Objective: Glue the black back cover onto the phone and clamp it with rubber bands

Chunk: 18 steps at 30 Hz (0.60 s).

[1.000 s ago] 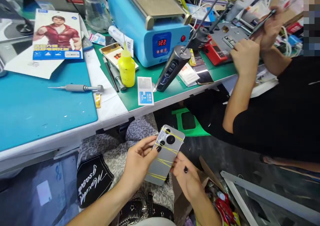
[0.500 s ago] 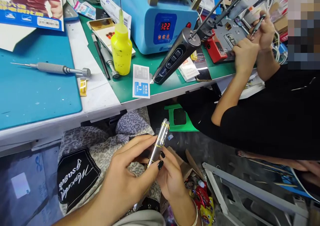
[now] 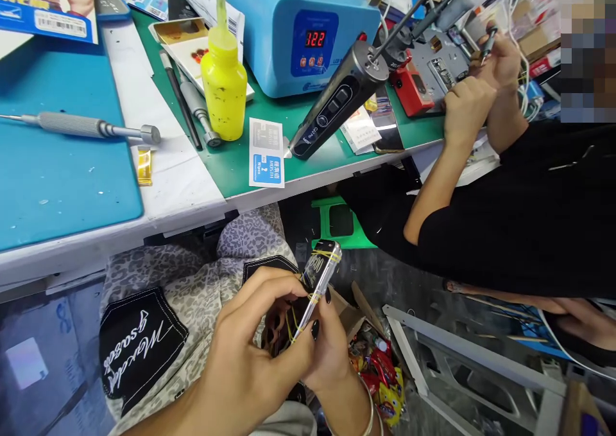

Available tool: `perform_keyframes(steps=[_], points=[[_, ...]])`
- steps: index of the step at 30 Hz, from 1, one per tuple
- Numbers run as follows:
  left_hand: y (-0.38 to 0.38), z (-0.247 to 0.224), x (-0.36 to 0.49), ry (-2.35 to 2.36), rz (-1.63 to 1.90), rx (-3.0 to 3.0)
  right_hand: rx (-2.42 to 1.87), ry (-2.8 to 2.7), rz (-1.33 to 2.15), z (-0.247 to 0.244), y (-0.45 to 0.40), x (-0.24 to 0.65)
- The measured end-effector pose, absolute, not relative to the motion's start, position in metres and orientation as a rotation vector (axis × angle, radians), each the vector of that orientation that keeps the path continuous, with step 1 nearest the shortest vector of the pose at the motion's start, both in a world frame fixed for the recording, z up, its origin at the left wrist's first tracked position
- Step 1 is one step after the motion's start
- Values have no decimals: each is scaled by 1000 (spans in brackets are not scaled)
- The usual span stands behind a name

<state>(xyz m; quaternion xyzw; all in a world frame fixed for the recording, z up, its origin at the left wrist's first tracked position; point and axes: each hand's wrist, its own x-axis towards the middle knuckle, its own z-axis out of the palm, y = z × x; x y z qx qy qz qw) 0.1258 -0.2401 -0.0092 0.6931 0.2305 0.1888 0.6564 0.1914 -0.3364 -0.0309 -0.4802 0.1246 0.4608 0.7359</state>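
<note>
Above my lap I hold a smartphone, tilted with its edge toward me and part of its dark lit screen showing. Thin yellow rubber bands wrap around it at several places. My left hand grips its lower part from the left, fingers over the screen side and thumb along the near edge. From the right and below, my right hand wraps its fingers behind the phone. The phone's lower end is hidden by my hands.
On the bench stand a yellow bottle, a blue heating machine reading 122 and a slanted dark electric tool. A metal pen tool lies on a blue mat. At right, a co-worker's hands work over a phone.
The phone has turned in my hands, so its screen face now shows beside the edge. My head view has shifted slightly, moving the bench things left and up.
</note>
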Motion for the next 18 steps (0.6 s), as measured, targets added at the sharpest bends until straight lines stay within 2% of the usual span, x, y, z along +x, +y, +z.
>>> perform_keyframes(steps=[18], points=[[-238, -15, 124, 647, 447, 1466, -1072, 434, 928, -25, -329, 189]])
